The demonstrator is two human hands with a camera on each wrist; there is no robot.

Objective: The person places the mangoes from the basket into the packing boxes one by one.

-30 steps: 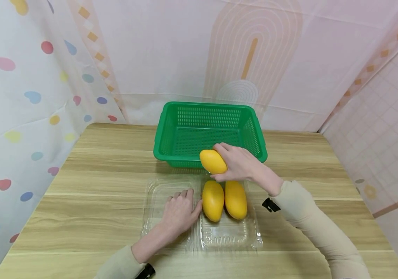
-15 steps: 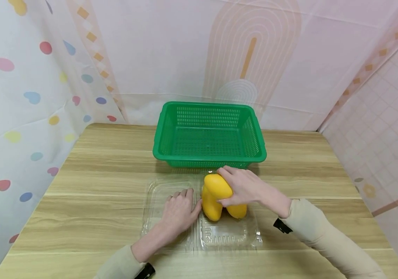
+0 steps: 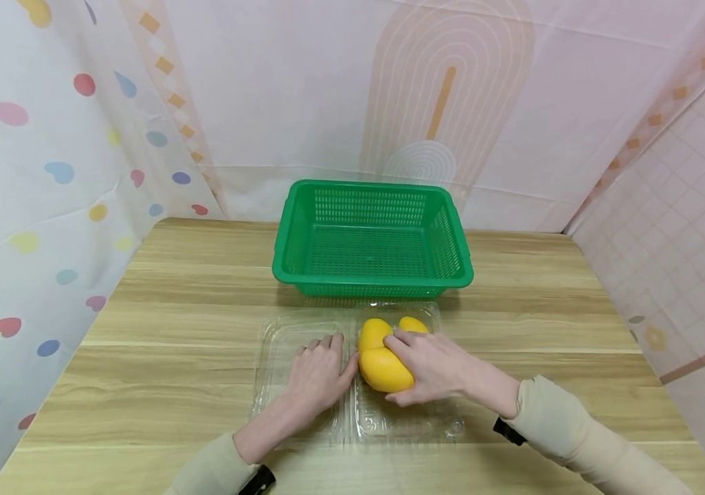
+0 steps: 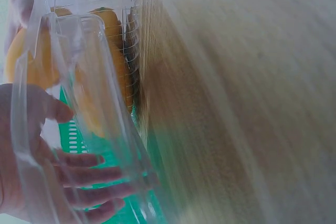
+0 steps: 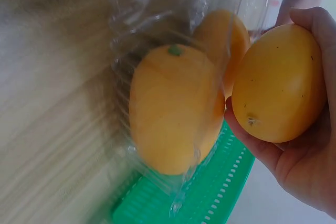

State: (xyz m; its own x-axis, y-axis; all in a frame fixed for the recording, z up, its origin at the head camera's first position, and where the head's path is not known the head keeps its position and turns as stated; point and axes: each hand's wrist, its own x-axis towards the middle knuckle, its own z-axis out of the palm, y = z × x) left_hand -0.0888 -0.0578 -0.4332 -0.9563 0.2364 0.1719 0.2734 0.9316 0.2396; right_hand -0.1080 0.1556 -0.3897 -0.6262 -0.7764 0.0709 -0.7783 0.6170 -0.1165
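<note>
My right hand [image 3: 435, 368] grips a yellow mango [image 3: 385, 371] above the right half of a clear plastic clamshell box [image 3: 411, 427]. Beneath it, two more mangoes lie in that half: the left mango [image 3: 374, 333] and the right mango [image 3: 412, 324], both partly covered in the head view. In the right wrist view, the held mango [image 5: 281, 85] sits between thumb and fingers, apart from the lying mango [image 5: 176, 111] seen through the clear wall. My left hand [image 3: 320, 377] rests on the clamshell's left half [image 3: 275, 354], fingers extended, its thumb near the hinge.
A green plastic basket [image 3: 377, 282] stands just behind the clamshell, with nothing seen inside it. Wood-grain table [image 3: 192, 344] surrounds both. Patterned cloth [image 3: 291, 89] hangs along the back and sides.
My right hand has brought the mango from the basket's front rim down and toward me, over the two mangoes in the box. My left hand stays where it was.
</note>
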